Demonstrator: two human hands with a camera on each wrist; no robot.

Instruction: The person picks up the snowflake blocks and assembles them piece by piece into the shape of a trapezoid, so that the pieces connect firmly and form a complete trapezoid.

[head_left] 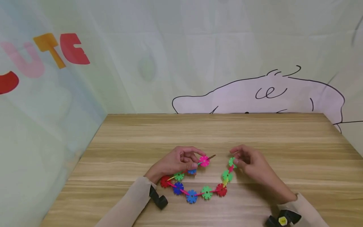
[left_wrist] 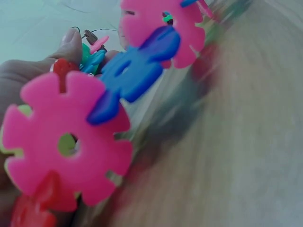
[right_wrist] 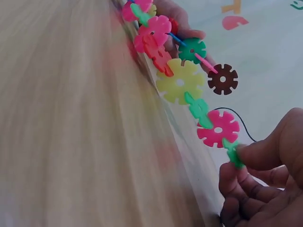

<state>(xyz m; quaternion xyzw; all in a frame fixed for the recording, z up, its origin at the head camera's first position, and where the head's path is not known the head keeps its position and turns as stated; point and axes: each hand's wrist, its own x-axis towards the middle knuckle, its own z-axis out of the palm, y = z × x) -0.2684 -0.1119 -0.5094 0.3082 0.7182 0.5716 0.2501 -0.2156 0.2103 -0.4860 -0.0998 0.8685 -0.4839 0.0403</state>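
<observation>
A chain of notched plastic snowflake discs in several colours hangs in a U between the two hands, with a blue disc [head_left: 191, 196] near its lowest part. My left hand [head_left: 178, 159] grips the chain near one end, thumb against the discs. Past those fingertips stick out a pink disc [head_left: 204, 161] and, at the very end, a brown disc [right_wrist: 222, 79]. The right hand [head_left: 252, 162] pinches the green end disc [right_wrist: 233, 153] between thumb and fingers. Close to the left wrist camera are a large pink disc [left_wrist: 66, 142] and a blue disc [left_wrist: 131, 73] slotted into it.
Beneath the hands lies a wood-grain table [head_left: 136, 132]. A pale printed cloth [head_left: 170, 56] with coloured letters and a line drawing stands behind it and along the left. Each wrist carries a black camera, such as the left wrist camera [head_left: 158, 198].
</observation>
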